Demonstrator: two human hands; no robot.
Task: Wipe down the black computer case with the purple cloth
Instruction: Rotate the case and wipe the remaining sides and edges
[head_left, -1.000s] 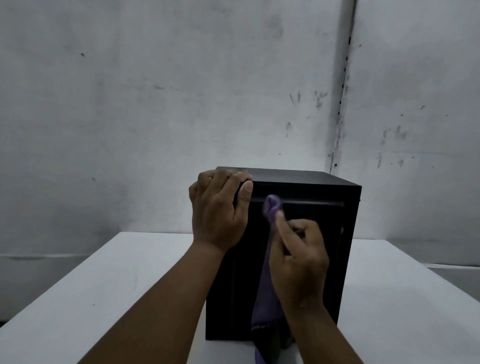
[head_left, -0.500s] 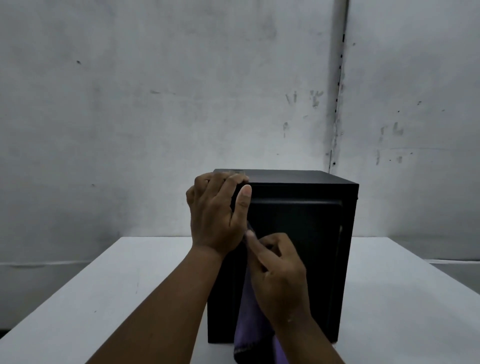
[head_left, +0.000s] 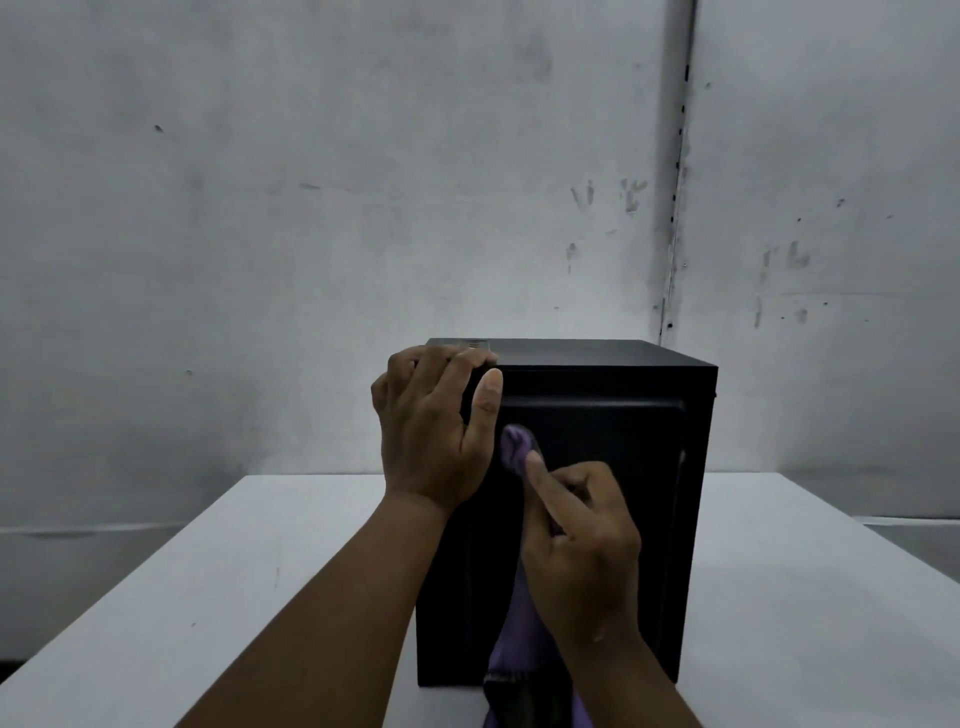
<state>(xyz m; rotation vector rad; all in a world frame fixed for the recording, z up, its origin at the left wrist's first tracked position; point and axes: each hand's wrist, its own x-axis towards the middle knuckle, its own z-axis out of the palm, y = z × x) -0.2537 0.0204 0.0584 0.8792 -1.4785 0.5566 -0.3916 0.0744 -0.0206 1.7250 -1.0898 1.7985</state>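
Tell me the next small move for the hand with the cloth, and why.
Probably sweep the purple cloth rightward across the near face of the black computer case. The right hand pinches it against the upper left of that face, beside the left hand gripping the top corner, so most of the panel lies to the right.

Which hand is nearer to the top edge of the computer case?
Left. The left hand grips the top corner of the computer case; the right hand holds the purple cloth lower, against its front.

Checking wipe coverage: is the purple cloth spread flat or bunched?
Bunched: the purple cloth bulges above the right hand pinching it; the rest hangs below.
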